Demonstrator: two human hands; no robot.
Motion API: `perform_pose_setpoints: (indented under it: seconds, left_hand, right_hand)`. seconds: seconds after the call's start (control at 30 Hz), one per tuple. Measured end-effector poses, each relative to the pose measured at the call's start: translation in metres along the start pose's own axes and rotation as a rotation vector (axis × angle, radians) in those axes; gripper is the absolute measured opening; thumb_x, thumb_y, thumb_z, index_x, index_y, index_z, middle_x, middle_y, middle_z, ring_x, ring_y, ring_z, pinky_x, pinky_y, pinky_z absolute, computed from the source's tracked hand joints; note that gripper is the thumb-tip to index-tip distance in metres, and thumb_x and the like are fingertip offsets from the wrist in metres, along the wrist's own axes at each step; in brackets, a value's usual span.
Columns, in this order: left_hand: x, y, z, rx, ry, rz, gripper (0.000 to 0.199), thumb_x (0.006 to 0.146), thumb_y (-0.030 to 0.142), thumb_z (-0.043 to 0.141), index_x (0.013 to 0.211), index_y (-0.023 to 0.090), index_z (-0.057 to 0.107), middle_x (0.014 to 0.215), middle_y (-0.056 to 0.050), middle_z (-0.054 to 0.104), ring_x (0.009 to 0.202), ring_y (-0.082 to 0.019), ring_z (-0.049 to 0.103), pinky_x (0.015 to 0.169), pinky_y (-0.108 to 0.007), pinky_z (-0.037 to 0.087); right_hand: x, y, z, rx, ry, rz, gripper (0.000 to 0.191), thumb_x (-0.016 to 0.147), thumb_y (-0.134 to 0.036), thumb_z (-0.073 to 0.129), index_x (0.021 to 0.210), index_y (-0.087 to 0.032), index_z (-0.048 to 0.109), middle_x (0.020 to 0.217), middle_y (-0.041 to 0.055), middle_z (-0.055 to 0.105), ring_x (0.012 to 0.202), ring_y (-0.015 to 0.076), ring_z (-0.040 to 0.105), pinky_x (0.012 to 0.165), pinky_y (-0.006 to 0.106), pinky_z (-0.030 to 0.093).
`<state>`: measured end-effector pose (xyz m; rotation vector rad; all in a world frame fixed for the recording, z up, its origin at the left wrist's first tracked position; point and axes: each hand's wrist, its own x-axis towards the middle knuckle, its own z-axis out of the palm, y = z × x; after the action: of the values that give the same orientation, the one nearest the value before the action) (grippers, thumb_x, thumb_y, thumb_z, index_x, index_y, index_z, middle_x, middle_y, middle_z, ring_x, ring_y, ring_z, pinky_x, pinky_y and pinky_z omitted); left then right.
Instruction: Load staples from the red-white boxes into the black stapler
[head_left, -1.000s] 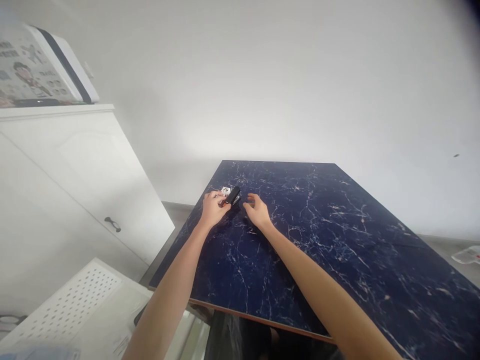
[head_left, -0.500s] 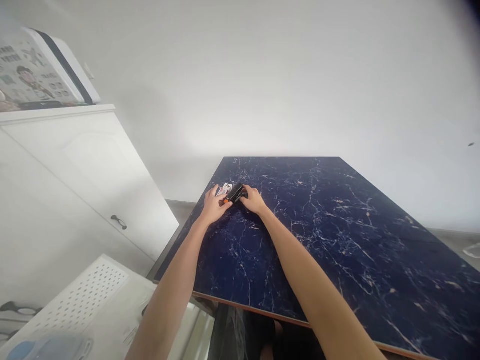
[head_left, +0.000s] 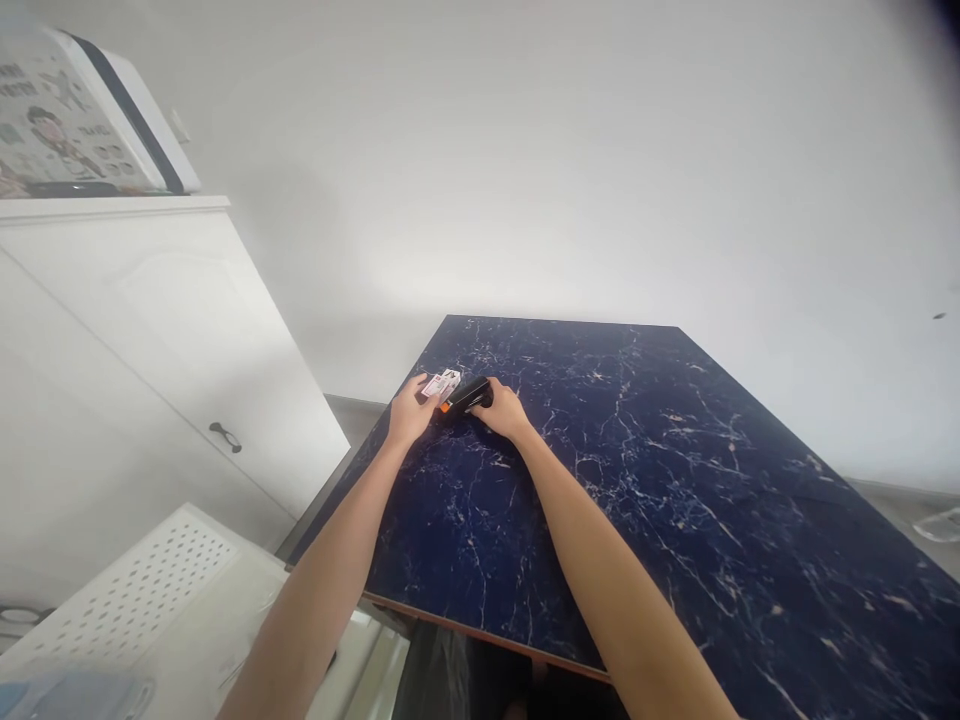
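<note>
**Q:** What is logged at the hands?

**A:** The right hand [head_left: 504, 412] is closed over the rear end of a black stapler [head_left: 469, 395], which is held low over the far left part of a dark blue marble-patterned table [head_left: 675, 520]. An orange part is seen at the stapler's other end. The left hand [head_left: 411, 412] is raised at the table's left side, with its fingertips against small printed paper slips [head_left: 441, 385]. A pinch is suggested, but whether the slips are actually gripped cannot be told.

**Q:** How far has the work advanced, as far as is shown?

**A:** The stapler and slips are kept just beside each other, between the two hands. The slips are not seen inside the stapler, and no staple can be made out at this resolution. Whether anything has been fastened cannot be determined.

**Q:** What is noted around the hands?

**A:** A white cabinet [head_left: 150, 350] with a dark handle [head_left: 225, 437] is seen at the left of the frame. A printed box [head_left: 67, 120] is placed on top of it, at upper left. A perforated white board [head_left: 142, 600] is seen at lower left.
</note>
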<state>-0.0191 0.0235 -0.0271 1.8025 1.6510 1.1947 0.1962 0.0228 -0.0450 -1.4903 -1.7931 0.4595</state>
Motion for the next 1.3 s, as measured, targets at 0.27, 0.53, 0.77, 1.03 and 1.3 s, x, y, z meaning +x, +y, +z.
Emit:
perform_pose_setpoints:
  seconds: [0.27, 0.53, 0.77, 1.03, 1.3]
  left_hand:
    - [0.004, -0.012, -0.015, 0.302, 0.151, -0.145, 0.030, 0.091, 0.026, 0.057, 0.117, 0.022, 0.072, 0.125, -0.010, 0.073, 0.121, -0.029, 0.064, 0.107, -0.042, 0.045]
    - [-0.002, -0.001, -0.005, 0.462, -0.057, 0.128, 0.026, 0.095, 0.041, 0.058, 0.094, 0.025, 0.079, 0.135, -0.009, 0.067, 0.139, -0.035, 0.046, 0.120, -0.053, 0.028]
    - [-0.005, 0.008, -0.011, 0.250, 0.125, 0.200, 0.027, 0.095, 0.032, 0.059, 0.118, 0.026, 0.070, 0.119, -0.004, 0.075, 0.115, -0.023, 0.066, 0.102, -0.032, 0.048]
    - [-0.003, 0.005, -0.010, 0.283, 0.145, 0.041, 0.023, 0.097, 0.035, 0.055, 0.110, 0.021, 0.069, 0.112, -0.009, 0.076, 0.116, -0.028, 0.065, 0.097, -0.034, 0.049]
    - [-0.003, 0.005, -0.009, 0.001, 0.194, -0.015, 0.025, 0.094, 0.035, 0.059, 0.115, 0.025, 0.067, 0.102, -0.003, 0.078, 0.084, -0.020, 0.074, 0.080, -0.029, 0.053]
  right_hand:
    - [-0.002, -0.002, -0.004, -0.018, 0.004, 0.004, 0.034, 0.080, -0.021, 0.063, 0.114, -0.020, 0.064, 0.104, 0.0084, 0.074, 0.099, 0.0275, 0.068, 0.085, 0.035, 0.051]
    - [-0.002, -0.001, -0.002, -0.044, 0.019, -0.001, 0.028, 0.080, -0.020, 0.061, 0.108, -0.021, 0.063, 0.097, 0.0066, 0.073, 0.094, 0.0264, 0.067, 0.083, 0.034, 0.051]
    - [-0.004, -0.004, -0.005, 0.016, 0.024, -0.008, 0.035, 0.079, -0.014, 0.055, 0.113, -0.023, 0.063, 0.103, 0.0048, 0.075, 0.098, 0.0240, 0.069, 0.085, 0.031, 0.052]
    - [-0.005, -0.003, -0.004, -0.001, 0.039, -0.010, 0.029, 0.081, -0.015, 0.053, 0.107, -0.021, 0.064, 0.103, 0.0075, 0.074, 0.097, 0.0261, 0.068, 0.086, 0.034, 0.051]
    - [-0.003, -0.003, -0.005, -0.026, 0.025, 0.003, 0.022, 0.083, -0.017, 0.054, 0.102, -0.022, 0.064, 0.099, 0.0059, 0.073, 0.095, 0.0238, 0.067, 0.083, 0.032, 0.050]
